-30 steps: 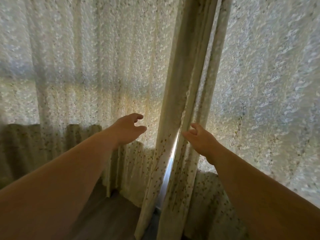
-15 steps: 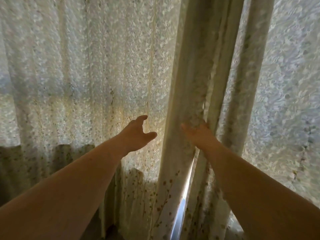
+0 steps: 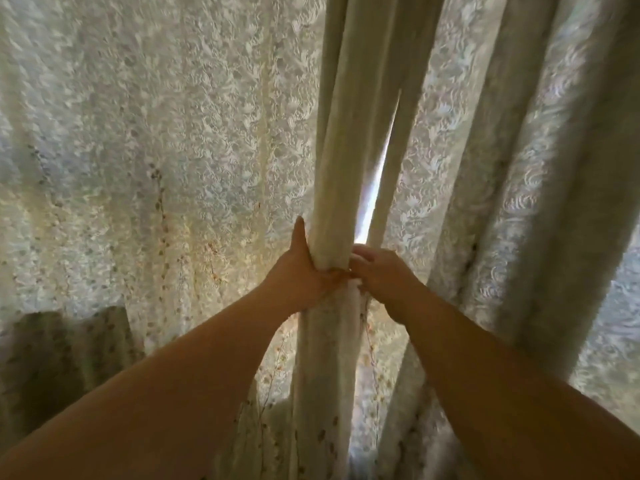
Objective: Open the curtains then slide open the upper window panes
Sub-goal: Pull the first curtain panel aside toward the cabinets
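Two cream lace curtains with a small floral print hang closed across the whole view. The left curtain (image 3: 166, 150) ends in a thick folded edge at the centre, and my left hand (image 3: 301, 271) is shut around that fold. My right hand (image 3: 381, 275) has its fingers hooked into the inner edge of the right curtain (image 3: 519, 174), right beside the left hand. A narrow bright slit (image 3: 375, 181) of daylight shows between the two edges above my hands. The window panes are hidden behind the fabric.
A dark, low shape (image 3: 45, 358) shows through the curtain at the lower left. Heavy folds of the right curtain hang close on the right side.
My left hand moved right from open air and closed on the left curtain's edge. My right hand stayed at the gap. The view came nearer and tilted upward.
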A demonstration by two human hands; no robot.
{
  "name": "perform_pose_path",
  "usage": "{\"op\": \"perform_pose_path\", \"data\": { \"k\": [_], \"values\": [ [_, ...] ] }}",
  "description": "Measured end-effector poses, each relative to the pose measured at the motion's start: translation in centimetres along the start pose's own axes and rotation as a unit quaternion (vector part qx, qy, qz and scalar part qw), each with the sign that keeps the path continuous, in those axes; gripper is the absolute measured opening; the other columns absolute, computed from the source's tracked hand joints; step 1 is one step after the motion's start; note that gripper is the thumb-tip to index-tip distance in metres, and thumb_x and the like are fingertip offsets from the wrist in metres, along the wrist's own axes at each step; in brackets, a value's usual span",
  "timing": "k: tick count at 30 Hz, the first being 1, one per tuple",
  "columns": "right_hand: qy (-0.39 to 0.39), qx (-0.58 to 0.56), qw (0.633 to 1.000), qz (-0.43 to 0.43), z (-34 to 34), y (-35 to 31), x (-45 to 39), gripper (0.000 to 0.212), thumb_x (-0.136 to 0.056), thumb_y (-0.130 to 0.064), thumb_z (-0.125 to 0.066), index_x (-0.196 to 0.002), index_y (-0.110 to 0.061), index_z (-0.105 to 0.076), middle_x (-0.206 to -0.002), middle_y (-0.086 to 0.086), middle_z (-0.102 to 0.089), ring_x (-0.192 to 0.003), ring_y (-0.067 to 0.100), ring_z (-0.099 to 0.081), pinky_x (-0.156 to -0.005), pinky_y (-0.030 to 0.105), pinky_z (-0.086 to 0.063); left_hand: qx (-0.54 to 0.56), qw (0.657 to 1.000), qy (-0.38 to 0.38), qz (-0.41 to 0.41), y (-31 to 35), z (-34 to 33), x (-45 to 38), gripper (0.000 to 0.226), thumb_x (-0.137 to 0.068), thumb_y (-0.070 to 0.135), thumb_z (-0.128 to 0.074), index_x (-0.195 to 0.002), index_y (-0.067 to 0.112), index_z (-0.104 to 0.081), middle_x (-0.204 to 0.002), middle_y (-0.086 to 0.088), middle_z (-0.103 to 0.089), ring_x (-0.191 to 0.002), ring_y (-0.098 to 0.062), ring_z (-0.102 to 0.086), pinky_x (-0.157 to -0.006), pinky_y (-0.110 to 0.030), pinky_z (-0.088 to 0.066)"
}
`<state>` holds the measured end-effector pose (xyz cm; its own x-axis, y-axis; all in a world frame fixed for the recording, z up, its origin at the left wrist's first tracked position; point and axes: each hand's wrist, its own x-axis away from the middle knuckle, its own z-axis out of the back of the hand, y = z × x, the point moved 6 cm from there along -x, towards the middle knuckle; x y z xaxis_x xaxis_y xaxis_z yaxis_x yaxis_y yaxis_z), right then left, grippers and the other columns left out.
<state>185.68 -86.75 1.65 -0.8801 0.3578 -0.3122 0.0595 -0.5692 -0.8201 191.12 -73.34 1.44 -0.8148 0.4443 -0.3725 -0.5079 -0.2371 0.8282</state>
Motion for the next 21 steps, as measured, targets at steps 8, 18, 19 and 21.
{"op": "perform_pose_path", "data": {
  "k": [8, 18, 19, 21],
  "values": [
    [0.319, 0.143, 0.934, -0.076, 6.0, 1.1, -1.5, 0.072, -0.087, -0.034, -0.062, -0.143, 0.000, -0.031, -0.145, 0.022, -0.039, -0.135, 0.030, -0.035, -0.109, 0.032, -0.025, -0.162, 0.974, 0.156, 0.041, -5.9, 7.3, -7.0, 0.012, -0.082, 0.023, -0.058, -0.082, 0.012, -0.060, -0.058, 0.002, -0.051, -0.050, -0.020, -0.051, -0.043, -0.024, -0.034],
    [0.195, -0.127, 0.968, -0.089, -0.9, -0.2, -6.5, 0.142, -0.035, -0.078, -0.075, -0.147, -0.008, -0.022, -0.136, 0.020, -0.052, -0.121, 0.034, -0.053, -0.101, 0.047, -0.045, 0.023, 0.997, 0.052, -0.045, -7.9, 9.7, -8.1, 0.025, -0.075, 0.017, -0.062, -0.094, 0.002, -0.066, -0.094, -0.022, -0.067, -0.079, -0.033, -0.066, -0.064, -0.046, -0.056],
    [0.195, -0.129, 0.968, -0.086, -1.5, -0.5, -7.2, 0.135, -0.038, -0.073, -0.075, -0.146, -0.008, -0.025, -0.132, 0.015, -0.055, -0.115, 0.028, -0.058, -0.095, 0.041, -0.050, -0.002, 0.998, 0.050, -0.044, -8.3, 10.2, -8.2, 0.039, -0.074, 0.026, -0.065, -0.108, 0.006, -0.063, -0.110, -0.020, -0.063, -0.094, -0.032, -0.063, -0.076, -0.046, -0.054],
    [0.193, -0.149, 0.966, -0.083, -3.1, -1.2, -8.6, 0.120, -0.046, -0.064, -0.071, -0.144, -0.009, -0.027, -0.113, 0.006, -0.058, -0.091, 0.018, -0.061, -0.064, 0.029, -0.053, -0.064, 0.995, 0.068, -0.026, -9.5, 11.7, -8.3, 0.068, -0.071, 0.041, -0.068, -0.131, 0.015, -0.046, -0.136, -0.014, -0.042, -0.123, -0.029, -0.043, -0.101, -0.044, -0.039]
  ]
}}
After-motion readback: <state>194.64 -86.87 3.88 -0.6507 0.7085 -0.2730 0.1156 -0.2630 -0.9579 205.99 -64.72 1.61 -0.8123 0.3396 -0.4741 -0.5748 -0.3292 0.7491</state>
